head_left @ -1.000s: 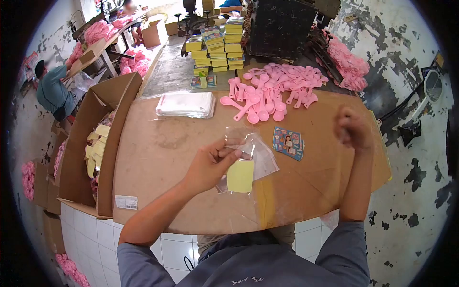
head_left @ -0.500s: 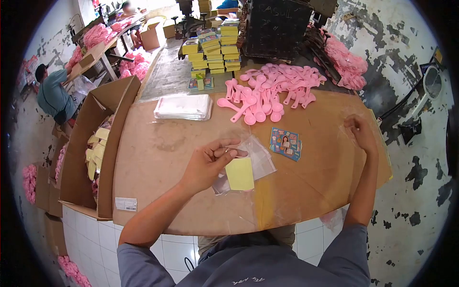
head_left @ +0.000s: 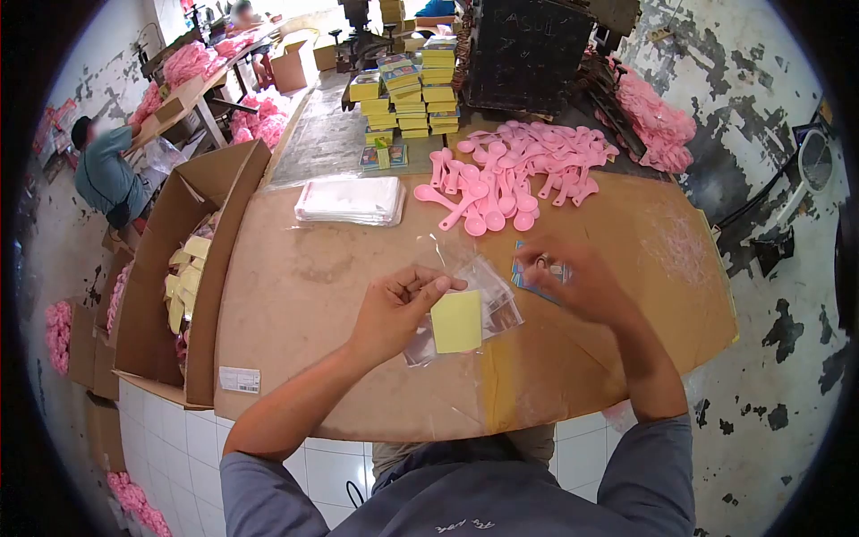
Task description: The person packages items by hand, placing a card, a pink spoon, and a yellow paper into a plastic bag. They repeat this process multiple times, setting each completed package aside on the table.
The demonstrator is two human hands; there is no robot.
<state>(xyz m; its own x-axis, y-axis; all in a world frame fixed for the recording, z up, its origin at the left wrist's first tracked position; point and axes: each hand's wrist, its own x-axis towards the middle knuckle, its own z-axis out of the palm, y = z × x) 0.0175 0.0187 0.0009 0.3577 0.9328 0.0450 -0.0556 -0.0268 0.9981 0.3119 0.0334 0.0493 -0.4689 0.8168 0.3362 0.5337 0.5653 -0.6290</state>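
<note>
My left hand (head_left: 404,302) pinches a clear plastic bag (head_left: 440,252) by its edge, above the middle of the cardboard-covered table. A yellow card (head_left: 456,322) lies at the fingertips, over more clear bags (head_left: 501,307). My right hand (head_left: 573,276), smeared by motion, is over the small pile of blue printed cards (head_left: 523,268) and partly covers it. What its fingers do cannot be made out. Behind my hands lie many pink spoons (head_left: 506,183), and a stack of clear bags (head_left: 349,199) is to their left.
An open carton (head_left: 228,259) holding yellow and pink pieces stands at the table's left edge. Stacked yellow card bundles (head_left: 403,98) and a black box (head_left: 519,58) are at the back. A person in a teal shirt (head_left: 107,170) sits at the far left.
My right hand has moved left from the table's right side to the blue cards. My left hand keeps its pinch and has shifted slightly. The view has moved a little.
</note>
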